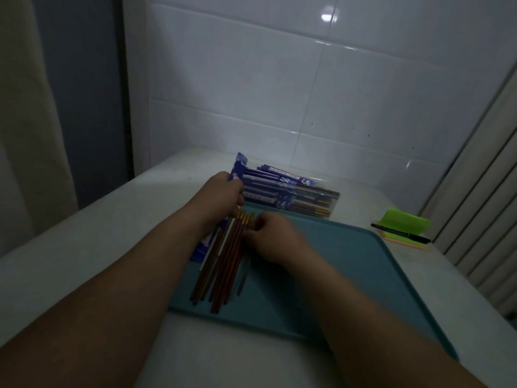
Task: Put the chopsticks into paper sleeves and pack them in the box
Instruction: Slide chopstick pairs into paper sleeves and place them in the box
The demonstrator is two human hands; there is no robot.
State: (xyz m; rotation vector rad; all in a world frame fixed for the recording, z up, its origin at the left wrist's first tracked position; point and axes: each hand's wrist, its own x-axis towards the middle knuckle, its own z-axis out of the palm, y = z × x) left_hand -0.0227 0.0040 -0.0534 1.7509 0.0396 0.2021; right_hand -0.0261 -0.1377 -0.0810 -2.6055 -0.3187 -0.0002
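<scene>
The chopsticks [223,264] lie before the box [332,207], long axis pointing to it. The right hand [275,240], nearer, pinches their far tips; the left hand [221,196] grips a paper sleeve [238,167] beside the box.

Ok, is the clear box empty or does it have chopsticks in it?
Not empty: the clear box holds several blue paper sleeves, with brown chopstick ends sticking out toward its right end.
</scene>
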